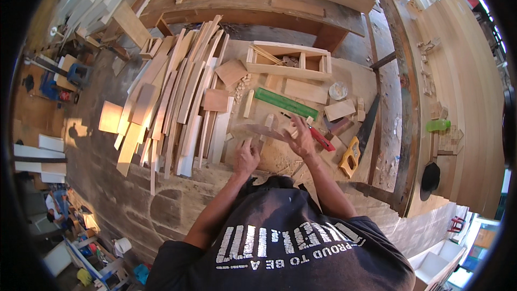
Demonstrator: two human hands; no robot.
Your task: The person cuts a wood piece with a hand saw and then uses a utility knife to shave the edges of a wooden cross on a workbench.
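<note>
My left hand is low over the workbench, its fingers curled in close to a small wood piece. What lies between those fingertips, if anything, is too small to make out. Ahead and to the right, my right hand has its fingers spread. Its thumb side is at the right end of a thin, brownish flat strip, which crosses a short wood block. A red-handled tool lies just right of that hand. Beyond it is a green ruler-like strip.
A yellow-handled handsaw lies at the bench's right. Long wooden strips are piled on the left. At the back stands a divided wooden box holding sticks. Wood blocks, a clear round container and sawdust lie about.
</note>
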